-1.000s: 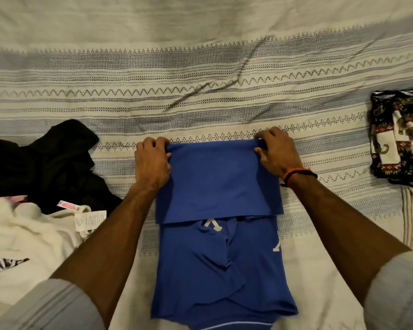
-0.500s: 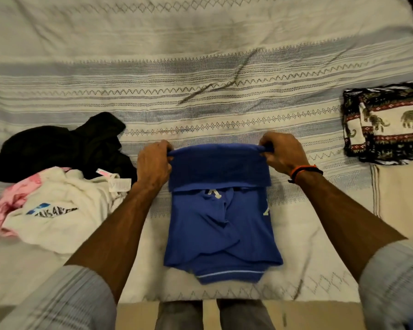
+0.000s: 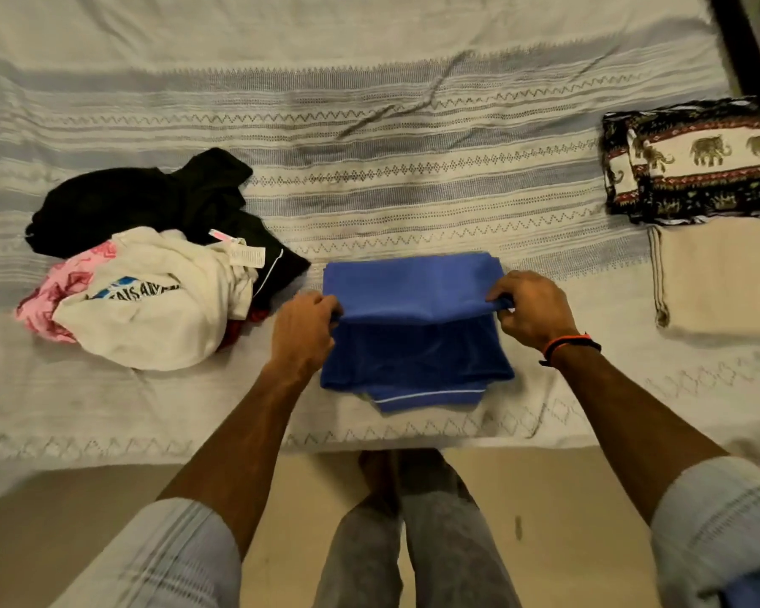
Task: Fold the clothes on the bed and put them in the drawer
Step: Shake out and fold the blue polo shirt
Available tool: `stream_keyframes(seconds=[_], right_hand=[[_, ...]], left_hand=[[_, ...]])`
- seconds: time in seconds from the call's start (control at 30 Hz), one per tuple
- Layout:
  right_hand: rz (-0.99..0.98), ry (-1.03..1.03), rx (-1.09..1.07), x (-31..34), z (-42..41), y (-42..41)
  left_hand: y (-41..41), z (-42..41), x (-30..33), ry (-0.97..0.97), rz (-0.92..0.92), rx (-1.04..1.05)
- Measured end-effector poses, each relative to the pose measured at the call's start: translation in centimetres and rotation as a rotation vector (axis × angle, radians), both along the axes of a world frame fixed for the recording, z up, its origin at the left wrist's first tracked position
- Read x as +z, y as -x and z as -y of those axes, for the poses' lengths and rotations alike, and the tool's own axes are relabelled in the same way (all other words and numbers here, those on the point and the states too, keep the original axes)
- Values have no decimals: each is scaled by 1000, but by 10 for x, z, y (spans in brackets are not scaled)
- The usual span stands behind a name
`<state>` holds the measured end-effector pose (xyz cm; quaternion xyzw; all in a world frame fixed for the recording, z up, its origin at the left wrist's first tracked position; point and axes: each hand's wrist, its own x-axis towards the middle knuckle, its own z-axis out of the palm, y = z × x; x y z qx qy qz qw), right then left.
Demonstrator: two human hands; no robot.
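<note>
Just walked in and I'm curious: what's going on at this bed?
A person is folding a blue shirt on the striped bedspread. The left hand and right hand each pinch a side of its top layer. Unfolded clothes, black, white and pink, lie heaped at left; a folded elephant-print cloth and a folded cream cloth sit at right.

Floor (image 3: 84,511): beige, plain, running along the near side. Dark frame (image 3: 740,41): narrow upright strip at top right corner. Small dark mark (image 3: 517,527) on floor, lower right of centre; nature unclear.
</note>
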<state>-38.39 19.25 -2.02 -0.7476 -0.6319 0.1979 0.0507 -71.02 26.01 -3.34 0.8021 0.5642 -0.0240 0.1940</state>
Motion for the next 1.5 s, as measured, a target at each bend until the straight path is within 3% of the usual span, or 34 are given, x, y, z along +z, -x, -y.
stream_keyframes(seconds=[0.23, 0.53, 0.7, 0.87, 0.97, 1.13, 1.5], right_hand=[[80, 81, 68, -16, 72, 14], [232, 188, 141, -38, 96, 28], [315, 394, 133, -45, 96, 41], [101, 97, 12, -47, 72, 65], [-9, 34, 6, -63, 47, 81], [49, 24, 48, -107, 22, 84], [141, -21, 33, -173, 34, 64]], left_hand=[[18, 71, -20, 71, -59, -63], [23, 95, -47, 76, -133, -108], [13, 89, -43, 300, -258, -169], [-24, 70, -36, 168, 2, -60], [-54, 56, -49, 71, 71, -75], [-66, 44, -101, 35, -46, -103], [-55, 48, -161, -129, 51, -39]])
